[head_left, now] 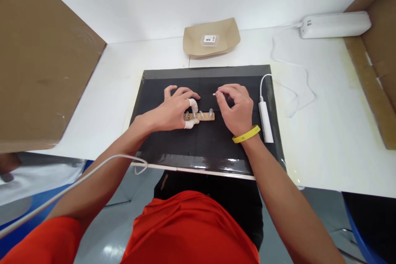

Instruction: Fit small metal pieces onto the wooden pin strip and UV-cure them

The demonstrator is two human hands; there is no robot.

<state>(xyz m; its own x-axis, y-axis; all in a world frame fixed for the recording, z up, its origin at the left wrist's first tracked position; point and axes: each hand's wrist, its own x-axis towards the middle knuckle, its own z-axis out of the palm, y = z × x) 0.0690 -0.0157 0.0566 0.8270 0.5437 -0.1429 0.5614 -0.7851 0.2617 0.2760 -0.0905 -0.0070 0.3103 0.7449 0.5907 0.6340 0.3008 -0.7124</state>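
On the black mat lies a small wooden strip (210, 116) that carries a few clear, tube-like pieces (210, 112). My left hand (176, 109), with white covers on its thumb and index finger, pinches around the strip's left part; whether those fingertips press on the wood or on a clear piece, I cannot tell. To the right and slightly beyond the strip, my right hand (236, 103) is closed on a thin, short, pale stick (214, 94) whose tip points left. A yellow band circles my right wrist.
The black mat (173, 148) covers the middle of the white table (324, 144). A brown paper tray (193, 41) holding a labelled clear box (210, 40) stands behind it. A white cabled bar (265, 121) lies at right. Another white device (335, 24) sits far right. Cardboard panels flank both sides.
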